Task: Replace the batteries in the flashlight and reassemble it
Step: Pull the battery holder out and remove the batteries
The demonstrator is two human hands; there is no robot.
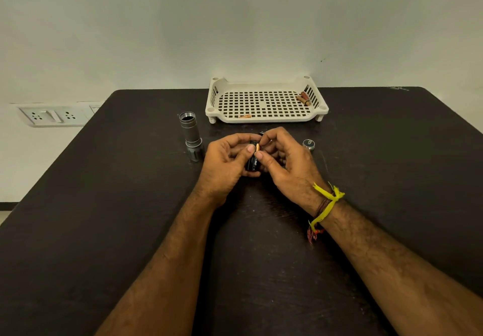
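Note:
The grey flashlight body (192, 137) stands head-down on the dark table (104, 205), its threaded end open at the top. Its round tail cap (308, 144) lies to the right. Over the table's middle my left hand (224, 164) grips a black battery holder (253, 164). My right hand (282, 158) pinches a copper-and-black battery (257, 147) against the holder's upper end. Fingers hide most of the holder.
A white perforated tray (266, 114) sits at the far edge with three reddish batteries in it, two at the right corner (304, 98) and one at the front rim (244, 116). A wall socket plate (52, 116) is beyond the table's left side.

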